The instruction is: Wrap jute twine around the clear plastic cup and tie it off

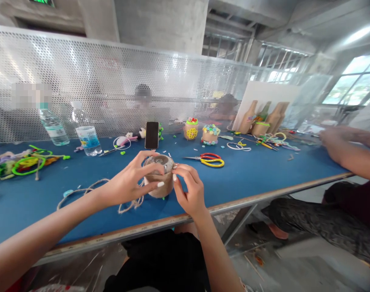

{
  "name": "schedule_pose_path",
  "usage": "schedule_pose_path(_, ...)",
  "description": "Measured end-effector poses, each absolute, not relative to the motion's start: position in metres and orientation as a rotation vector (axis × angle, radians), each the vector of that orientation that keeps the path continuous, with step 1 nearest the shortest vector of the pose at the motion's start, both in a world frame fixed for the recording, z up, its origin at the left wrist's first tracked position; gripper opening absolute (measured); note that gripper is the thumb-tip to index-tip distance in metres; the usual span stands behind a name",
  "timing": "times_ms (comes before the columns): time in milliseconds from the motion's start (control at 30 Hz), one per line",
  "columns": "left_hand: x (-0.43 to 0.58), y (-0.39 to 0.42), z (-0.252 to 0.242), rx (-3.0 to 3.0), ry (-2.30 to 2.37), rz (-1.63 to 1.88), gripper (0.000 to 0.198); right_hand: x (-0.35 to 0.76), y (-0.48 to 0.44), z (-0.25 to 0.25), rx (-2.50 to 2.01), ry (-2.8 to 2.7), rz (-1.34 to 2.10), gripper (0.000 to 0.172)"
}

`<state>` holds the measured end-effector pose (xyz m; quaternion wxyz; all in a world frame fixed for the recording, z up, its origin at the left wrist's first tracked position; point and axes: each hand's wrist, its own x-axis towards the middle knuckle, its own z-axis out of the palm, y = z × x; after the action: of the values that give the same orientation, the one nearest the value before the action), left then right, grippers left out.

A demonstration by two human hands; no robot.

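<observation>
A small glass jar (160, 187) covered in brown twine stands on the table in front of me, its bare glass end facing up. My left hand (139, 176) curls around it from the left, fingers over the top and thumb along the front. My right hand (189, 186) pinches at the jar's upper right edge; what lies between the fingertips is too small to make out. Loose twine (89, 188) trails across the table left of the jar and under my left wrist. Scissors (207, 159) with red and yellow handles lie just beyond my right hand.
A phone (152, 136) stands behind the jar, near two decorated jars (191, 130). Water bottles (89, 140) and colourful cords (29, 162) are at left. Wrapped bottles (248, 117) stand at back right. Another person's arm (349, 150) rests at far right. A perforated screen (112, 81) borders the blue table (248, 174).
</observation>
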<state>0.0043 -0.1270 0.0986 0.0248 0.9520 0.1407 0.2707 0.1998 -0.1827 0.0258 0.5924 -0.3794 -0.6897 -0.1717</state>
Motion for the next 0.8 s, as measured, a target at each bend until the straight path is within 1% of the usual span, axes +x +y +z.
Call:
schedule_pose_path(133, 0.006, -0.119, 0.095, 2.798, 0.413, 0.806, 0.014, 0.200, -0.182, 0.025, -0.872, -1.598, -0.404, 0.024)
schedule_pose_path(300, 0.006, -0.115, 0.093, 2.832, 0.446, 0.861, 0.013, 0.200, -0.183, 0.027, -0.871, -1.601, -0.404, 0.024)
schedule_pose_path(800, 0.009, -0.114, 0.106, 2.650, 0.470, 0.682, 0.010, 0.200, -0.183, 0.026, -0.870, -1.616, -0.369, 0.026)
